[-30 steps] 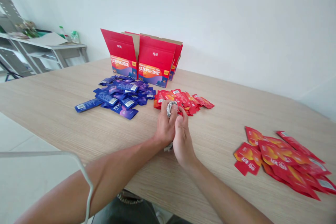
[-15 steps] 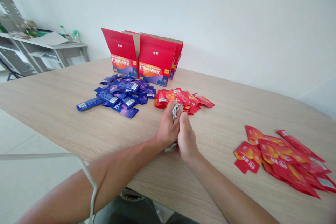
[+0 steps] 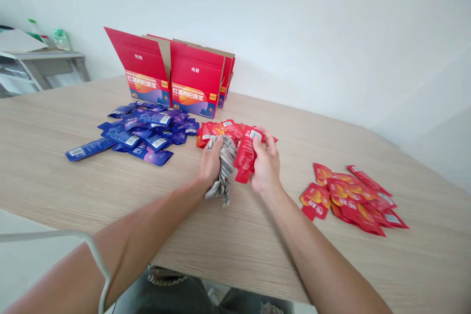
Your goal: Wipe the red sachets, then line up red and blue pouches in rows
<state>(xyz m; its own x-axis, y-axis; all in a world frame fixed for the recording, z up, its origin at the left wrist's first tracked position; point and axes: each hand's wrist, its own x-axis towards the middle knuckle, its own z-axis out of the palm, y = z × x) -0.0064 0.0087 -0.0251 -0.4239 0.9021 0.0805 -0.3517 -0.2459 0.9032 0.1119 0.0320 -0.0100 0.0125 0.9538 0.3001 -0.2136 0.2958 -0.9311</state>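
Observation:
My left hand [image 3: 210,162] is closed round a crumpled grey striped cloth [image 3: 222,172] that hangs down to the wooden table [image 3: 91,181]. Beside it, my right hand [image 3: 265,164] grips a red sachet [image 3: 246,153], held upright against the cloth. Just behind both hands lies a small heap of red sachets [image 3: 217,131].
A pile of blue sachets [image 3: 136,132] lies to the left. Open red cartons [image 3: 172,78] stand at the back of the table. More red sachets [image 3: 349,196] are spread at the right. A grey shelf [image 3: 44,59] stands far left, and a white chair rail [image 3: 55,238] is near me.
My hands were pressed together round the cloth with no sachet showing. Now they are slightly apart, the right one holding a red sachet. My view has swung to the right.

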